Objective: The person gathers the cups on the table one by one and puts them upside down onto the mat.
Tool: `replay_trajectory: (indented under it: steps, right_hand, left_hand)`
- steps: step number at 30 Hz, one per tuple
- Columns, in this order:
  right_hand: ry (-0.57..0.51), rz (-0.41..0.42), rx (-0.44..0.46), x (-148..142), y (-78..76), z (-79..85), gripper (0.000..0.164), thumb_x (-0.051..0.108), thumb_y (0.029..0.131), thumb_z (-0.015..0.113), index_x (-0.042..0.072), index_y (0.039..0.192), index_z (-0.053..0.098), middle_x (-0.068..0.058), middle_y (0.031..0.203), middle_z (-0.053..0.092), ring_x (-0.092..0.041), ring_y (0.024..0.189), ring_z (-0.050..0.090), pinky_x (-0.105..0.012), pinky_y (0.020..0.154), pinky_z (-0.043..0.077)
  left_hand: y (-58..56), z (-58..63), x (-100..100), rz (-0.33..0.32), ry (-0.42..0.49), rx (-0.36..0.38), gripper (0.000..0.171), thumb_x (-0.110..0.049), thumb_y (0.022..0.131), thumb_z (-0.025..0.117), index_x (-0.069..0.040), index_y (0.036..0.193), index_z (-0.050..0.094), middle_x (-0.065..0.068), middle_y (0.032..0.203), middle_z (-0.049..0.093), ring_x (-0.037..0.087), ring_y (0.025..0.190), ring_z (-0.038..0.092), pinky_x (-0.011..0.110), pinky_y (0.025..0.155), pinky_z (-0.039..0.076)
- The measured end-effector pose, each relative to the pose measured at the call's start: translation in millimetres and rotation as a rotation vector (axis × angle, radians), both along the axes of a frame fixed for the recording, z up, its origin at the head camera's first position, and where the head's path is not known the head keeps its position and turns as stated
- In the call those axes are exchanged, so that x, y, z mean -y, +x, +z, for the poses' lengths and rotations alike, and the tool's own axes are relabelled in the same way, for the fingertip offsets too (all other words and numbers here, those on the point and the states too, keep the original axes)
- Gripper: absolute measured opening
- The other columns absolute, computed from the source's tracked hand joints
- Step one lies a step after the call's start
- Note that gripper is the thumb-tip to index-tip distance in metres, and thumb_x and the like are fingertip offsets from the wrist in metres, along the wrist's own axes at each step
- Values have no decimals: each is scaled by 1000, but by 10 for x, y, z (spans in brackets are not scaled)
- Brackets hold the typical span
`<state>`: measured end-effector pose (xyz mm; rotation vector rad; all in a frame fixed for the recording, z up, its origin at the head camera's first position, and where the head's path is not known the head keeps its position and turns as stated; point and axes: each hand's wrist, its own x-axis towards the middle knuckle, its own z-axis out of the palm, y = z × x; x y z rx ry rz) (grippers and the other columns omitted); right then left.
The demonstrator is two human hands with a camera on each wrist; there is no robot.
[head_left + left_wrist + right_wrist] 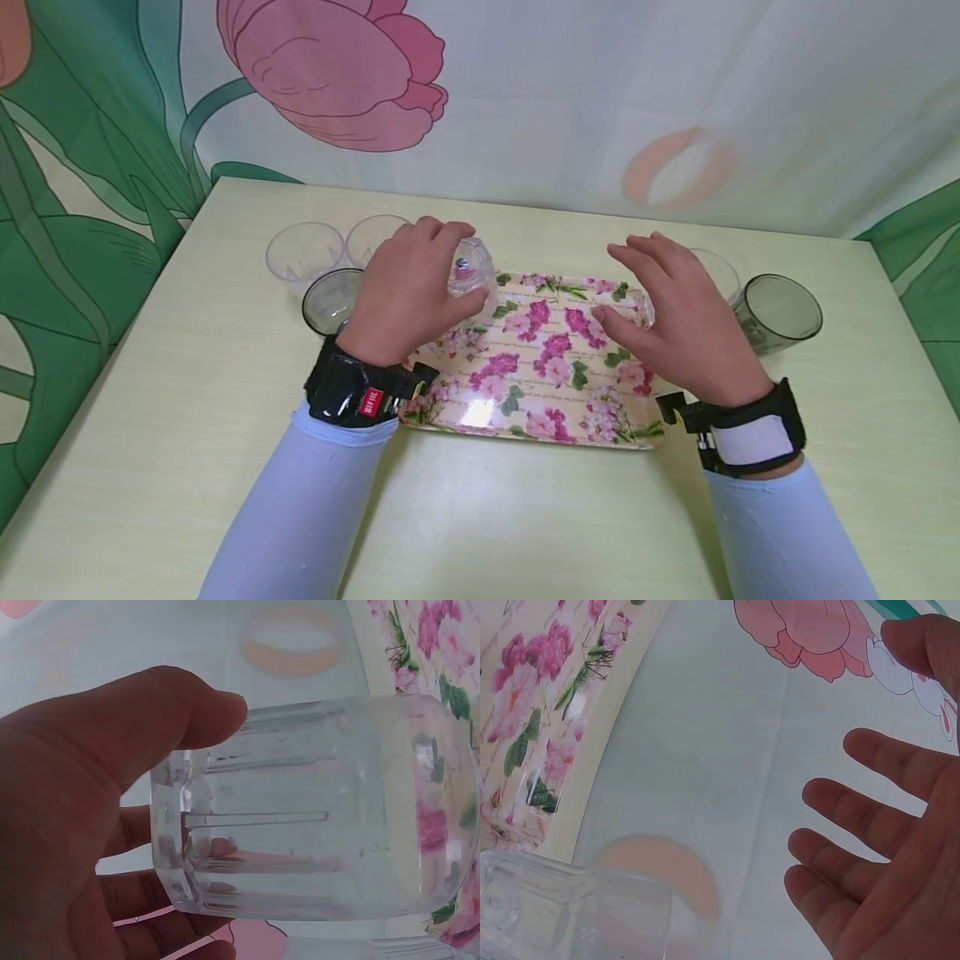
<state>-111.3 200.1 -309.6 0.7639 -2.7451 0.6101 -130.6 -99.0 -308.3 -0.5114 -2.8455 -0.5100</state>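
Observation:
My left hand (416, 287) grips a clear faceted cup (277, 817) by its thick base end, thumb on one side and fingers on the other. The cup is upside down, with its mouth towards the floral tray (555, 358) at the tray's far left corner. Over the tray's right side, my right hand (675, 317) is held with fingers spread and nothing in them. Partly hidden behind that hand stands another clear cup (718, 271); in the right wrist view this clear cup (577, 907) is below the fingers (847, 862).
Left of the tray stand two clear cups (303, 250) and a smoky grey cup (327, 300), partly covered by my left hand. A second smoky grey cup (780, 312) is at the right. A flower-printed curtain (540, 108) hangs behind the pale table (525, 525).

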Motion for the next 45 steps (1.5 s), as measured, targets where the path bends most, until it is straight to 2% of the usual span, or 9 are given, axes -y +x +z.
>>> replay_trajectory:
  steps: [14,21,28,45]
  right_hand:
    - [-1,2,2,-1,-10,-10,64,27,90,73,8,146,49,-18,149,47,-39,144,35,-58,115,32]
    - [-1,9,10,0,-15,-16,62,27,90,72,9,145,51,-18,149,47,-38,143,36,-58,115,32]
    - [1,3,18,10,-11,-29,61,27,90,72,9,144,52,-18,149,47,-39,143,36,-58,115,32]
    - [8,-6,52,22,-12,-45,59,28,91,70,9,144,52,-18,150,46,-38,145,34,-59,114,32]
  left_hand:
    - [-60,-103,3,15,-29,30,65,-41,84,76,-9,136,57,18,127,63,33,108,62,44,86,55]
    - [-82,-149,-5,13,-63,60,65,-42,85,75,-8,138,56,18,129,61,34,111,61,46,89,54]
    - [-101,-192,-1,11,-83,55,65,-43,85,75,-8,138,56,18,129,62,35,112,61,48,92,52]
    - [-118,-263,-4,17,-72,48,62,-41,88,72,-7,138,56,18,130,62,36,116,60,50,104,45]
